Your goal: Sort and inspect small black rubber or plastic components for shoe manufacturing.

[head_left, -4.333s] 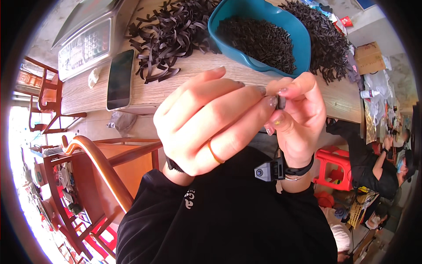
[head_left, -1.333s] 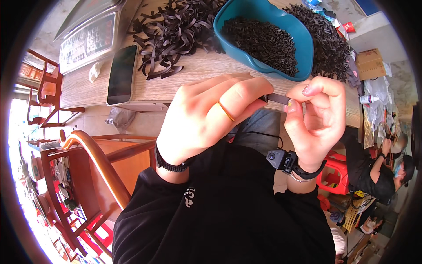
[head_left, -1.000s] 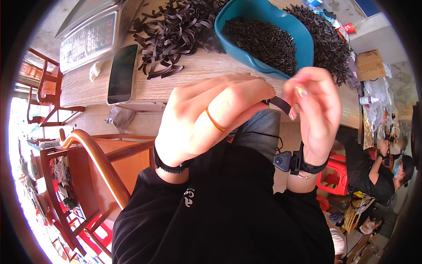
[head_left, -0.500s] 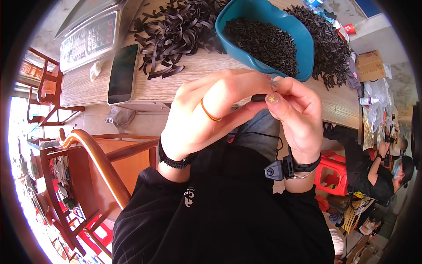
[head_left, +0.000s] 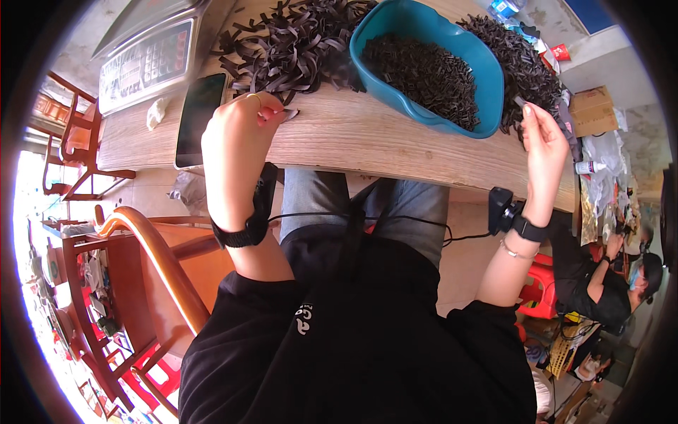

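My left hand (head_left: 236,145) is over the table just right of the phone, below a pile of long dark fabric-like strips (head_left: 300,53). Its fingers pinch a short dark strip (head_left: 290,115) whose end sticks out to the right. At the right, my right hand (head_left: 545,145) is raised beside a second pile of dark strips (head_left: 512,60). Between thumb and fingertip it grips a small dark strip piece (head_left: 520,102). A teal plastic bin (head_left: 417,112) stands between the two piles, holding many short dark pieces (head_left: 431,67).
A phone (head_left: 198,120), a crumpled white tissue (head_left: 156,113) and a scale with a keypad (head_left: 148,67) lie at the table's left. A cardboard box (head_left: 593,112) and white bottle (head_left: 590,167) are to the right. A wooden chair (head_left: 152,244) stands left; a person (head_left: 611,283) works at far right.
My hands were together in front of the bin, working on a small dark piece. They have parted, the left toward the strip pile, the right out to the right-hand pile.
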`<act>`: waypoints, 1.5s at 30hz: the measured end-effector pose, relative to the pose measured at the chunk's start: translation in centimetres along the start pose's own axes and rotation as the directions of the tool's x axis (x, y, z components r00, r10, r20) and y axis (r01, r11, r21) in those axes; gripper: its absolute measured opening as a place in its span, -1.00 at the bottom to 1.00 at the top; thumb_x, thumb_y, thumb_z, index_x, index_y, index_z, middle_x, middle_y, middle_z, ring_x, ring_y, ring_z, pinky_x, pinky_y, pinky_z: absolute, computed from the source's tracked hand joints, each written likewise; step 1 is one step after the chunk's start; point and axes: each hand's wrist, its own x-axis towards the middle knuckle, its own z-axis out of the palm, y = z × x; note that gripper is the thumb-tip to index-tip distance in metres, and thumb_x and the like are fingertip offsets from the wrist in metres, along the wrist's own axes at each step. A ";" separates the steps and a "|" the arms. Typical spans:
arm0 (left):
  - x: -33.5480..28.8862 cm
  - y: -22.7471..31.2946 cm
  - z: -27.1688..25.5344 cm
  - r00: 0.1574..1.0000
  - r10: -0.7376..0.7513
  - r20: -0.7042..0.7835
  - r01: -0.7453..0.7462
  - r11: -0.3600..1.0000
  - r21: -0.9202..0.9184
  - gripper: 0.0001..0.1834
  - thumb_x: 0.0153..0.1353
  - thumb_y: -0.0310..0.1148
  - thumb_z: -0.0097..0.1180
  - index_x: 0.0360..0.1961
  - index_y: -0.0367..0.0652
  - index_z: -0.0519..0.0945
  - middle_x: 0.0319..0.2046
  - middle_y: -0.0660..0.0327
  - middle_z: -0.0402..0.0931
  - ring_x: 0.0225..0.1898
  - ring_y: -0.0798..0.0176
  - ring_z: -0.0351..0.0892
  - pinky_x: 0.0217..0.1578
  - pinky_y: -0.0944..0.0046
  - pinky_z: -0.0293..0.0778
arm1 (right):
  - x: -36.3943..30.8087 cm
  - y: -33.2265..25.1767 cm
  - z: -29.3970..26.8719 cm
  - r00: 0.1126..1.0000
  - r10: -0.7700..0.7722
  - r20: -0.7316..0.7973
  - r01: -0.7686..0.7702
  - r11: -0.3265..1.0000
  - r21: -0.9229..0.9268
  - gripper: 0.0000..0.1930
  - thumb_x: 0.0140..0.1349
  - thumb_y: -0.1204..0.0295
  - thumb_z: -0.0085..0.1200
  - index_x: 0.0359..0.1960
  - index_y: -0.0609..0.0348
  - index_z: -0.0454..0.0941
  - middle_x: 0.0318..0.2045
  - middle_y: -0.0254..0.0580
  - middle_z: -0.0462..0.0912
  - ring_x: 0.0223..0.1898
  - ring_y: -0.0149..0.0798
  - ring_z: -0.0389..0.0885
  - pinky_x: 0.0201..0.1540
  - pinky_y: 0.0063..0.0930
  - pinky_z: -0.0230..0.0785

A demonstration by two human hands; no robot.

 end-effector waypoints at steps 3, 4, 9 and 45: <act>0.3 -1.0 1.1 0.998 0.069 0.004 -0.069 0.994 0.088 -0.79 -0.08 -0.37 0.23 -0.36 -0.19 0.62 -0.48 0.15 0.58 -0.48 0.24 0.54 -0.41 0.33 0.44 | 1.9 3.2 -1.2 1.000 0.001 0.005 -0.001 0.995 -0.101 -0.73 0.20 0.34 0.08 -0.16 0.27 0.55 -0.50 -0.45 0.54 -0.48 -0.60 0.40 -0.41 -0.73 0.24; 0.4 -1.3 1.7 0.993 0.118 -0.023 -0.115 0.987 0.115 -0.77 -0.10 -0.33 0.25 -0.37 -0.15 0.62 -0.47 0.18 0.57 -0.46 0.23 0.53 -0.40 0.31 0.44 | 2.2 3.1 -1.0 0.999 -0.008 0.038 0.013 0.990 -0.142 -0.71 0.19 0.32 0.09 -0.15 0.27 0.54 -0.53 -0.42 0.55 -0.50 -0.58 0.41 -0.42 -0.69 0.26; 0.3 -1.0 2.3 0.997 0.072 -0.010 -0.071 0.994 0.086 -0.83 -0.12 -0.34 0.25 -0.45 -0.11 0.61 -0.48 0.25 0.57 -0.34 0.18 0.54 -0.31 0.30 0.42 | 1.7 0.6 1.8 0.980 -0.198 0.009 0.187 0.907 -0.377 -0.74 0.13 0.34 0.12 -0.21 0.24 0.56 -0.59 -0.27 0.53 -0.58 -0.48 0.43 -0.44 -0.60 0.31; -1.1 5.8 1.0 0.885 0.365 -0.290 -0.451 0.827 -0.336 -0.88 -0.07 -0.58 0.23 -0.42 -0.27 0.62 -0.52 0.18 0.59 -0.53 0.38 0.53 -0.48 0.46 0.42 | 1.3 -5.4 7.3 0.725 -0.315 0.612 -0.064 0.854 0.516 -0.89 0.21 0.47 0.02 -0.38 0.27 0.44 -0.37 -0.11 0.61 -0.39 -0.39 0.58 -0.38 -0.60 0.42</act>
